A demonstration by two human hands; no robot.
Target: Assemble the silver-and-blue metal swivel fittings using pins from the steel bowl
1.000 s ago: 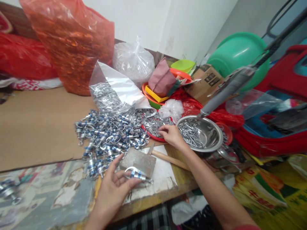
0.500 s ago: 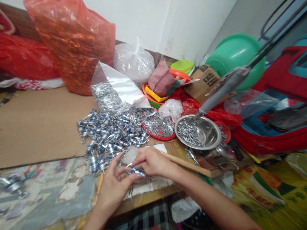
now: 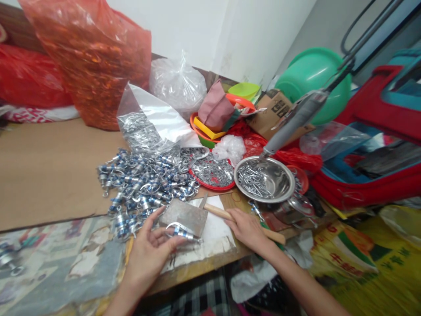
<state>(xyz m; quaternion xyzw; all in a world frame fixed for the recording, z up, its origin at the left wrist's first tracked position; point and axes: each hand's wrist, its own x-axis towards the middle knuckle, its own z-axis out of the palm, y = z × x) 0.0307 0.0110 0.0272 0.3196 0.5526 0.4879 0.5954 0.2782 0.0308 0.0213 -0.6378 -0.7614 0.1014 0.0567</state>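
My left hand (image 3: 153, 245) pinches a blue-and-silver metal fitting (image 3: 180, 231) with a curved silver hook on it, between thumb and fingers. The fitting is at the front edge of a flat grey metal block (image 3: 186, 215); whether they touch I cannot tell. My right hand (image 3: 248, 228) is closed around the wooden handle of a hammer (image 3: 219, 212), whose narrow metal head lies just right of the block. Left of the block is a big pile of similar blue-and-silver fittings (image 3: 141, 184).
Behind the block stand a red tray (image 3: 225, 188) of small metal pieces and a steel bowl (image 3: 286, 186) of metal pins. A grey handpiece (image 3: 292, 118) hangs over the bowl. Cardboard (image 3: 49, 175) covers the left; filled plastic bags (image 3: 98, 70) line the wall.
My right hand has left the fitting and moved right onto the hammer handle. The left hand still holds the fitting. The whole view has shifted slightly.
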